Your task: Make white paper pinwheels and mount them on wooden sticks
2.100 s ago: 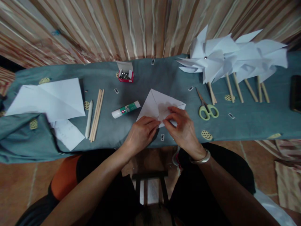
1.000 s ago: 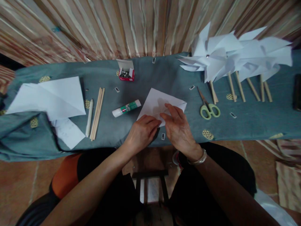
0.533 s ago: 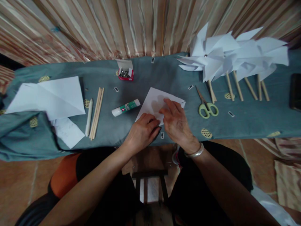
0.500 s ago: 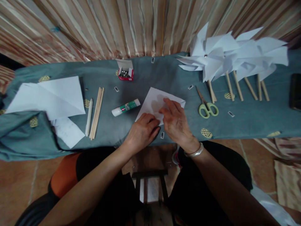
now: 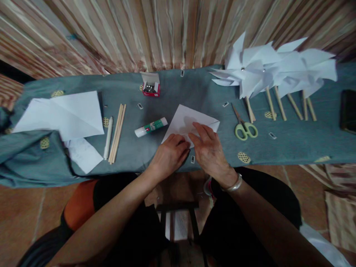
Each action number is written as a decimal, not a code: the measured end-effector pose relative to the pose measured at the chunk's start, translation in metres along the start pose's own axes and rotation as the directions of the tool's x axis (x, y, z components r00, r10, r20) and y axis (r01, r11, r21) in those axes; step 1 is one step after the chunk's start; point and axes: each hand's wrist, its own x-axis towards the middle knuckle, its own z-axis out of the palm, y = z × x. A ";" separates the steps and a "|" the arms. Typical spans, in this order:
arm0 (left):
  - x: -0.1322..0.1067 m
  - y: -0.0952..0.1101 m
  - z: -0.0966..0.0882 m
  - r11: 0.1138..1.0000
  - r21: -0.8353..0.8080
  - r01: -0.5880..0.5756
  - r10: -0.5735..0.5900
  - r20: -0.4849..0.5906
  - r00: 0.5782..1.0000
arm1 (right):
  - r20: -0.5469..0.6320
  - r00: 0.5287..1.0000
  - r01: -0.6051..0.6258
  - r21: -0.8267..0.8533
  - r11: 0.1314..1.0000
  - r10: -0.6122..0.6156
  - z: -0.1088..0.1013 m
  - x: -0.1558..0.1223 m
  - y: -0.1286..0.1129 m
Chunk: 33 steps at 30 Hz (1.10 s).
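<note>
A white sheet of paper (image 5: 182,120), folded, lies on the cloth in front of me with one corner pointing away. My left hand (image 5: 171,152) is closed at its near left edge, fingers curled and pressing the paper down; the fingertips are partly hidden. Over the near right part rests my right hand (image 5: 208,148), with thumb and forefinger apart and the fingers touching the paper. A glue stick (image 5: 151,127) with a green label lies left of the sheet. To the right are scissors (image 5: 244,128) with light green handles.
Several paper pinwheels (image 5: 256,70) on wooden sticks lie at back right. A red box of metal pins (image 5: 151,89) stands open at the back. Wooden sticks (image 5: 117,135), a white pen-like stick (image 5: 108,139) and more paper (image 5: 78,113) are at left. A dark object (image 5: 348,111) lies far right.
My right hand has slid slightly toward me over the paper. The left hand stays at the edge. The whole view has shifted a little.
</note>
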 end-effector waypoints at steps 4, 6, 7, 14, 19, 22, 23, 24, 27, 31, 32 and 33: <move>0.000 -0.001 0.000 1.000 0.013 0.000 0.000 -0.002 1.000 | -0.017 1.000 -0.026 0.000 1.000 0.026 -0.001 0.010 0.001; -0.001 -0.001 0.000 1.000 0.019 0.004 -0.004 0.007 1.000 | -0.023 0.999 -0.031 0.022 0.999 0.032 0.000 0.013 0.002; -0.001 -0.001 0.000 1.000 0.022 0.004 -0.005 0.011 1.000 | -0.027 0.999 -0.031 0.037 0.999 0.032 0.001 0.013 0.003; 0.000 -0.001 -0.002 0.999 0.042 -0.020 0.020 0.003 1.000 | -0.152 0.975 -0.146 0.125 0.981 0.164 0.004 0.016 0.037; 0.000 -0.004 -0.004 0.997 0.053 -0.053 0.053 0.015 0.999 | -0.132 0.964 -0.200 0.200 0.959 0.229 0.002 0.018 0.060; 0.000 -0.005 -0.006 0.995 0.054 -0.085 0.084 0.015 0.996 | -0.137 0.955 -0.226 0.242 0.944 0.264 -0.004 0.016 0.066; 0.000 -0.005 -0.007 0.994 0.055 -0.096 0.095 0.012 0.995 | -0.134 0.948 -0.249 0.261 0.933 0.290 -0.007 0.015 0.067; 0.000 -0.006 -0.008 0.993 0.057 -0.104 0.104 0.010 0.995 | -0.125 0.940 -0.274 0.282 0.919 0.319 -0.010 0.014 0.069; 0.000 -0.009 -0.010 0.990 0.059 -0.130 0.130 0.002 0.992 | -0.072 0.914 -0.354 0.338 0.872 0.399 -0.019 0.010 0.075; 0.003 -0.015 -0.012 0.987 0.083 -0.136 0.137 -0.013 0.990 | 0.020 0.897 -0.411 0.404 0.817 0.441 -0.027 0.000 0.080; 0.004 -0.017 -0.013 0.986 0.100 -0.132 0.134 -0.011 0.991 | 0.038 0.895 -0.418 0.419 0.806 0.445 -0.028 -0.003 0.080; 0.005 -0.018 -0.014 0.985 0.116 -0.127 0.129 -0.005 0.992 | 0.047 0.891 -0.426 0.428 0.797 0.451 -0.029 -0.007 0.079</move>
